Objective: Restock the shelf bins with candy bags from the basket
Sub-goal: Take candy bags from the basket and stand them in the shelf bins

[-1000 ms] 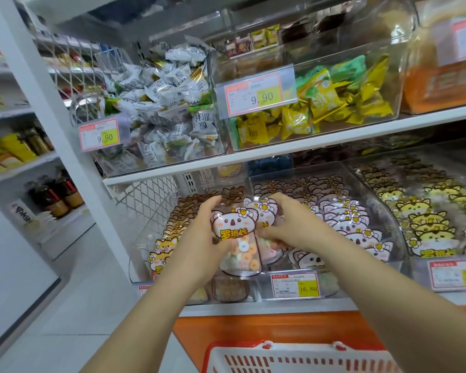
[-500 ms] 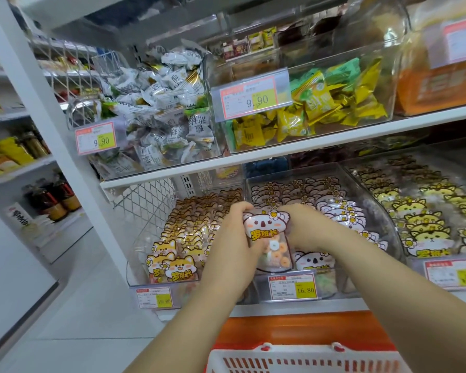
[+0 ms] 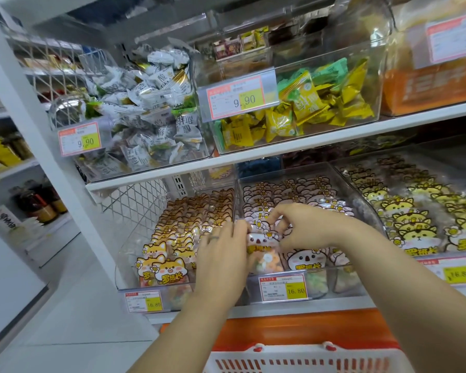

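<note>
A clear candy bag [image 3: 264, 251] with a pink koala header and round pastel sweets stands at the front left of the middle clear bin [image 3: 358, 195], which is full of like koala bags. My left hand [image 3: 223, 254] holds the bag's left side. My right hand [image 3: 304, 227] pinches the top of the bags just behind it with curled fingers. The white basket [image 3: 293, 359] with red clips shows only its rim at the bottom edge; its contents are hidden.
A bin of orange fox bags [image 3: 172, 254] stands to the left and a bin of yellow cat bags [image 3: 420, 219] to the right. Price tags [image 3: 283, 289] hang on the bin fronts. The shelf above [image 3: 280, 149] carries bins of wrapped sweets.
Both hands moved right and down, bringing the koala bag from in front of the fox bin into the front of the middle bin. The view shifted slightly.
</note>
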A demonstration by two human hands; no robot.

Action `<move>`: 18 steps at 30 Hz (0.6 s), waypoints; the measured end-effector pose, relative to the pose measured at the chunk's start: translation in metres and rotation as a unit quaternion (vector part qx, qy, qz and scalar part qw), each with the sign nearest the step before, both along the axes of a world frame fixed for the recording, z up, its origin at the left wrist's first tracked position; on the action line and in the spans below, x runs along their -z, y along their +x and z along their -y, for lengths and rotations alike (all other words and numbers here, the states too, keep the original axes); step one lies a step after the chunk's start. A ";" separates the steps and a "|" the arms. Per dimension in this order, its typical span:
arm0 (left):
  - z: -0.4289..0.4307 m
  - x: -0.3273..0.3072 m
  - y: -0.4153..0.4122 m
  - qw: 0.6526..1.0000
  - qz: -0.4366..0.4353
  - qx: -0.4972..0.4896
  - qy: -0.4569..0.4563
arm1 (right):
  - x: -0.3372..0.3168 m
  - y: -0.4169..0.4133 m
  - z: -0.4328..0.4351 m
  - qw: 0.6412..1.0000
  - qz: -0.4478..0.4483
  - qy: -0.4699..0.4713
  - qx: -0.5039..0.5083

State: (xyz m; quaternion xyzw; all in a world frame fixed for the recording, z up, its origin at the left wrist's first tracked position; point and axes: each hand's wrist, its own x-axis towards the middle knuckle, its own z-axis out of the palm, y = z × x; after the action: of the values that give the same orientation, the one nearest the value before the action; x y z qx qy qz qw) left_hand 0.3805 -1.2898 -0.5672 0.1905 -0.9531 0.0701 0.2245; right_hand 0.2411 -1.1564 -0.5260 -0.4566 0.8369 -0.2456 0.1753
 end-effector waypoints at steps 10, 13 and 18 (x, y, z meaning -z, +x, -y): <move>0.007 -0.003 -0.010 0.985 0.147 0.086 -0.029 | 0.023 0.006 0.009 0.995 -0.079 0.061 -0.001; 0.011 -0.009 -0.015 0.969 0.230 0.091 -0.014 | 0.023 0.005 0.005 0.994 -0.087 0.067 0.011; 0.007 -0.006 -0.013 0.938 0.292 0.137 -0.127 | 0.016 -0.001 -0.005 0.994 -0.052 0.085 0.033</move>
State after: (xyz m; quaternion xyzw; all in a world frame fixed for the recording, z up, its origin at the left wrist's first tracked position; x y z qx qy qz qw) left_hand 0.3676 -1.2971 -0.5609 -0.0004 -0.9768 0.2114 -0.0335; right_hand 0.2400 -1.1510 -0.5421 -0.4244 0.8774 -0.1549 0.1615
